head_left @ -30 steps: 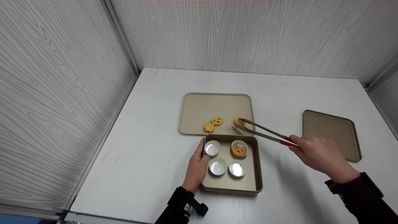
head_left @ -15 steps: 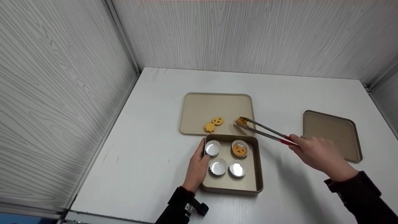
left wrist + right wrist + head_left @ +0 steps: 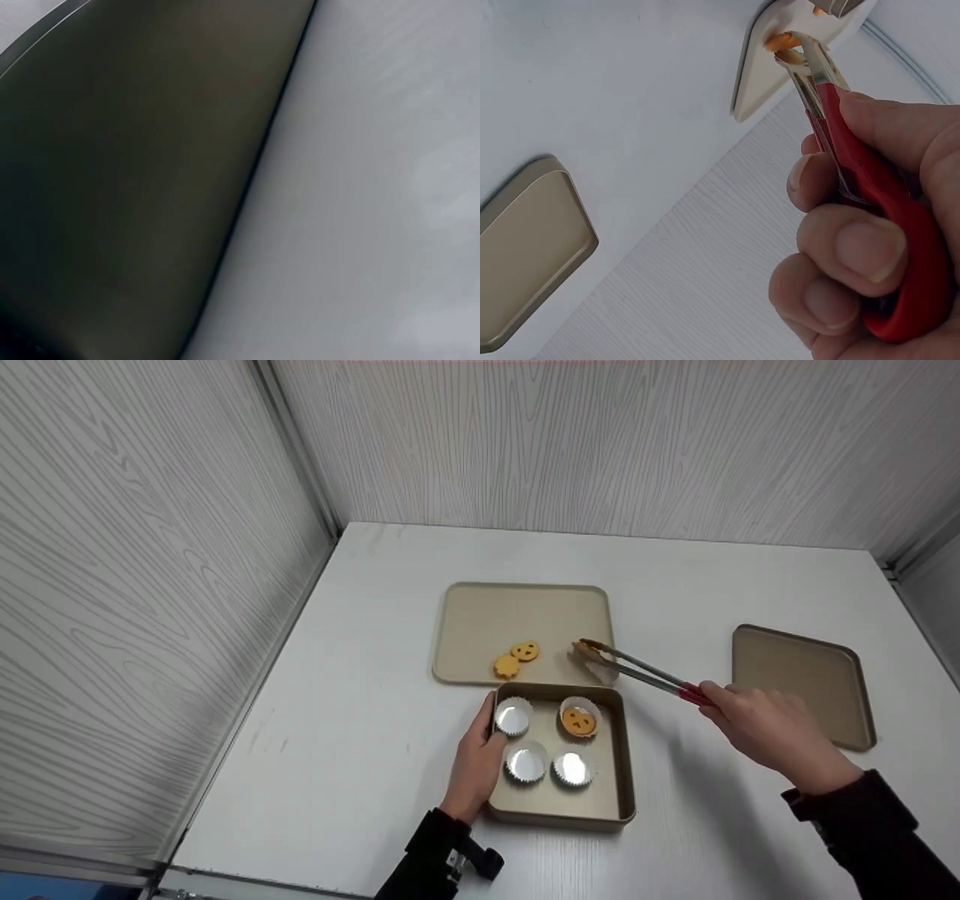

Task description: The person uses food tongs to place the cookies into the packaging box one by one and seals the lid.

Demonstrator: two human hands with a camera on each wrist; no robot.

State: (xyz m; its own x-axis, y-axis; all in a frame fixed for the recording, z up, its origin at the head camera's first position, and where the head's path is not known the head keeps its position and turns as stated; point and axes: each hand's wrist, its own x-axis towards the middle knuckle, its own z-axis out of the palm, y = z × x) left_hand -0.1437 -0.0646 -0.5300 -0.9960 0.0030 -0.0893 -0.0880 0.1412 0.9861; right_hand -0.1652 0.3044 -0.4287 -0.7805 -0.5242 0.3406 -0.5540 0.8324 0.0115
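My left hand (image 3: 474,769) grips the left wall of a square baking tin (image 3: 555,810), its thumb over the rim. Inside stand paper-thin silver cups (image 3: 527,763); the back right one has a cookie with a face (image 3: 579,722) in it. My right hand (image 3: 772,735) holds red-handled tongs (image 3: 637,667), squeezed together around an orange-yellow cookie (image 3: 782,41) above the right front of a flat tray (image 3: 517,611). On that tray lie a face cookie (image 3: 525,651) and a flower-shaped cookie (image 3: 506,666). In the left wrist view, only the tin's blurred side (image 3: 150,180) shows.
A smaller shallow tray (image 3: 802,682) lies at the right of the white table (image 3: 360,675). Wood-grain panels (image 3: 562,450) stand behind and at both sides. The tin's back wall is close to the flat tray's front edge.
The tongs' arms have come closer together on the cookie. It has tilted and shifted slightly right, up off the tray. The left hand and tin stay put.
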